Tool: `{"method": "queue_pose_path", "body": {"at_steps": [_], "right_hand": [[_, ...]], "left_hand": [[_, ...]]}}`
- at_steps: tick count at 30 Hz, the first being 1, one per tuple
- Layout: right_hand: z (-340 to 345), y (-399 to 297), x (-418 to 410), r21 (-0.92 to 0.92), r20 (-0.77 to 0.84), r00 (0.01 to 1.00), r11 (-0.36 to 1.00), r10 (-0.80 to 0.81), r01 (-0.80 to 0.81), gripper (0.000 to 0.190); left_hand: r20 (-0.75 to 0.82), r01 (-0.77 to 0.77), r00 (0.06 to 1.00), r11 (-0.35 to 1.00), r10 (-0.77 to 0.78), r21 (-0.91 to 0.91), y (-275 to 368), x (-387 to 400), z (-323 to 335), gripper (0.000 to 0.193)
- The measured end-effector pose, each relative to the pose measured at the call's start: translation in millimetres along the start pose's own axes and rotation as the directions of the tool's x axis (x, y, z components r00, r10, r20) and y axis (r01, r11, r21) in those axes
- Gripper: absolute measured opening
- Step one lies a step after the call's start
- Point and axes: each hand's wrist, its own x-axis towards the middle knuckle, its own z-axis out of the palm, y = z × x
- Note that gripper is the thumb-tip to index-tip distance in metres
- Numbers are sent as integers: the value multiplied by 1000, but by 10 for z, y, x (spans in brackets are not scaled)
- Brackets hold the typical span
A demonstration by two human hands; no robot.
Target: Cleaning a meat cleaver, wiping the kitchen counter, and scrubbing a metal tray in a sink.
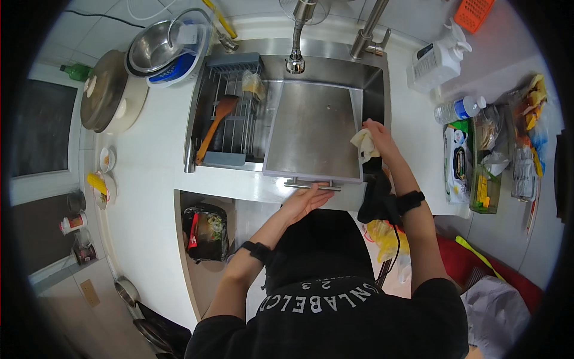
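A flat, rectangular metal panel (314, 134) with a pale rim lies over the right part of the stainless steel sink (269, 47). Its bar handle (296, 184) points toward me. My left hand (309, 201) is at that handle, with the fingers beneath it and the thumb on top; how firmly it grips is hard to see. A crumpled cream cloth (365, 144) is held in my right hand (379, 134) at the panel's right edge. Above the panel's far edge hangs a faucet spout (296, 65).
A dish rack (224, 159) in the sink's left part bears a wooden spatula (215, 125) and a yellowish sponge (254, 85). Metal bowls (150, 49) and a lidded pot (134, 98) stand left. Pump bottles (437, 67), a water bottle (457, 110) and a wipes pack (457, 166) are right.
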Motion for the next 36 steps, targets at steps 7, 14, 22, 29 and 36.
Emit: {"method": "queue_pose_path", "body": {"at_steps": [7, 14, 22, 29, 36], "right_hand": [[-10, -82, -515, 736, 336, 936, 591, 106, -331, 42], [1004, -405, -1158, 609, 283, 959, 777, -25, -160, 37], [389, -164, -1405, -391, 84, 963, 881, -256, 268, 36], [-157, 795, -1845, -844, -102, 953, 531, -286, 69, 68], [-531, 608, -1656, -675, -252, 897, 730, -362, 105, 40]], "left_hand": [[170, 465, 848, 859, -501, 214, 338, -4, -208, 53], [48, 6, 999, 972, -18, 233, 1052, -410, 147, 50], [-378, -139, 807, 767, 454, 626, 1342, -853, -634, 25], [-224, -20, 413, 254, 883, 967, 1624, -547, -1564, 44], [-390, 256, 606, 294, 694, 921, 1727, -206, -1712, 60]]}}
